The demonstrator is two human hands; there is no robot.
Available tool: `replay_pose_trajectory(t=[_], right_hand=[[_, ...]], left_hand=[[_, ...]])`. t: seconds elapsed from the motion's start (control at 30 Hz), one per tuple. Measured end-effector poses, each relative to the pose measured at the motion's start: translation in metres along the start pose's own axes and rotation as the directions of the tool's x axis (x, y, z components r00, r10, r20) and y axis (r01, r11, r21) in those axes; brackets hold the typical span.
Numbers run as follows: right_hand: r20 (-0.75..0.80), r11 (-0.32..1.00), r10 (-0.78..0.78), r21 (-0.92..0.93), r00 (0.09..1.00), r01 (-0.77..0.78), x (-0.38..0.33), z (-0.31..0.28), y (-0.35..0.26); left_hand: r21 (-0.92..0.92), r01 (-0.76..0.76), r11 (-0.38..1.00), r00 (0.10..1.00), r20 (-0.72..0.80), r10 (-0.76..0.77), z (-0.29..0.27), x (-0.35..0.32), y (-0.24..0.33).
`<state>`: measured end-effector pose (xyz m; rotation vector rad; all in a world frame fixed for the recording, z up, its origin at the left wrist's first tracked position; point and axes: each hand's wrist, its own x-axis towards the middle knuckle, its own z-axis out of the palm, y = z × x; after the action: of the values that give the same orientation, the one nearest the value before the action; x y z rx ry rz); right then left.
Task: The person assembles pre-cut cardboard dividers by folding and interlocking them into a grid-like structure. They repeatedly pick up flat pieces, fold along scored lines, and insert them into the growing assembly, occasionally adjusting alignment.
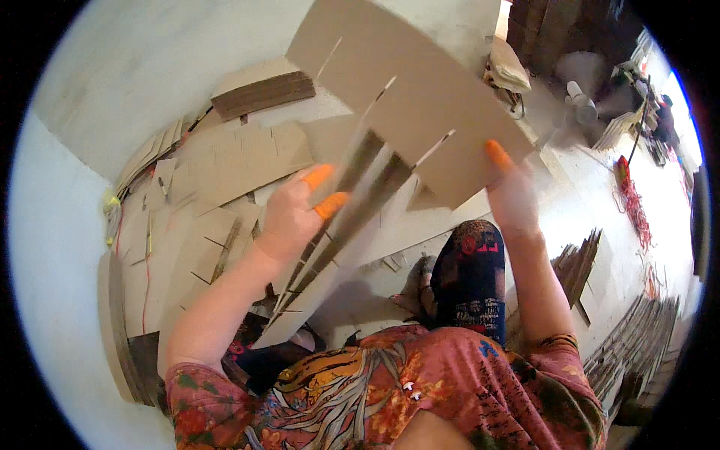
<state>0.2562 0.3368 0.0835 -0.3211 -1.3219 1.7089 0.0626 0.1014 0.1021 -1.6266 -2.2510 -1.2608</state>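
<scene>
My left hand, with orange caps on two fingertips, grips a bundle of long slotted cardboard strips seen edge-on, running from below my wrist up toward the middle. My right hand, also with an orange fingertip cap, holds the right edge of a large flat slotted cardboard sheet raised in front of me. The sheet's slots meet the upper ends of the strips. Both are blurred by motion.
Flat slotted cardboard pieces cover the floor at left, with a stack of sheets farther off. More cardboard stacks lie at the lower right. A red cord and a fan are at the right.
</scene>
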Motion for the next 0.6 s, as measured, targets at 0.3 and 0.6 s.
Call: replay_pose_trajectory(t=[0.3, 0.6], right_hand=[[0.062, 0.939, -0.201, -0.273, 0.978, 0.211, -0.011, -0.041, -0.008], [0.060, 0.798, -0.033, -0.600, 0.998, 0.063, -0.025, -0.025, -0.022]], left_hand=[[0.202, 0.442, 0.874, 0.830, 0.279, -0.484, -0.050, -0.043, -0.008], [0.242, 0.468, 0.850, 0.847, 0.151, -0.509, -0.066, -0.064, -0.028]])
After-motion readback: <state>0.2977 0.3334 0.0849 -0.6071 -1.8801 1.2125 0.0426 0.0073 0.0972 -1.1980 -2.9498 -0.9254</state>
